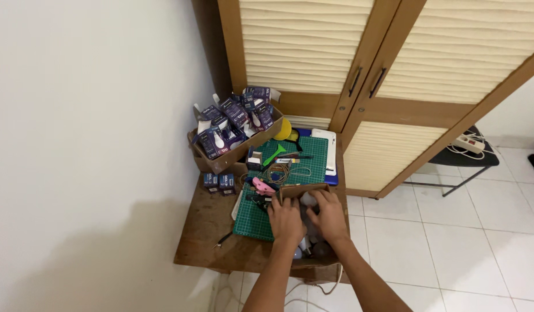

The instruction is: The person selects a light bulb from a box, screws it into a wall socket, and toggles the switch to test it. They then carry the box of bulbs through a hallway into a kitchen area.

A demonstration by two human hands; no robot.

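Wooden table [206,231]: both hands [307,218] inside cardboard box [301,189], grip unclear, bulbs [322,249] beneath.

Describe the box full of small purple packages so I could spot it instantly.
Find the low wooden table against the white wall, left of the slatted wardrobe. At its far left corner sits an open cardboard box. Unlike the box under the hands, it brims with purple cartons.

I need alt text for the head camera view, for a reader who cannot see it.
Both hands, left hand and right hand, reach into a small cardboard box of light bulbs on a green cutting mat. A larger carton of purple boxes stands behind.
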